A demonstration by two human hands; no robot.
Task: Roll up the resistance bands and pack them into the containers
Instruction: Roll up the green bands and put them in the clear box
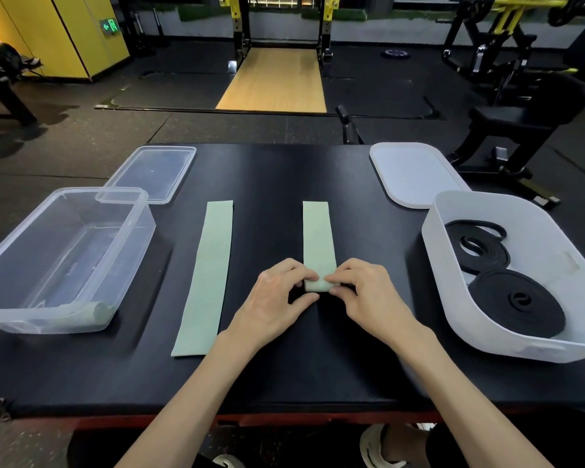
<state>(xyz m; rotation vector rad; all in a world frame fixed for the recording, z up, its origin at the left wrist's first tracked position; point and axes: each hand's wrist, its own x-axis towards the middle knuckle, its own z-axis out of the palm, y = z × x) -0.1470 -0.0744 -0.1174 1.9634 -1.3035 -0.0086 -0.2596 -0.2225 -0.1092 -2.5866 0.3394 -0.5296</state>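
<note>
Grip: the left hand and right hand are both pinching the roll, each curling thumb and fingertips round one end of it.
Roll: it is sitting on the table between the hands, with its axis lying left to right.
Right band: its unrolled length is running straight away from the grip toward the table's far edge, long axis near to far. By my judgement the roll is going to have to travel forward, away from the person.
Nearer hand: neither, as both are touching the roll, one on each side.
Left band: it is lying flat and parallel, just left of the left hand, untouched.
Clear box: it is standing at the left, well apart from the grip and nearer the left hand, with a packed roll lying in its near corner.
White tub: it is standing at the right, holding coiled black bands.
Lids: the clear lid and white lid are lying behind their containers.
Stage: rolling of this band is seemingly only just starting.
</note>
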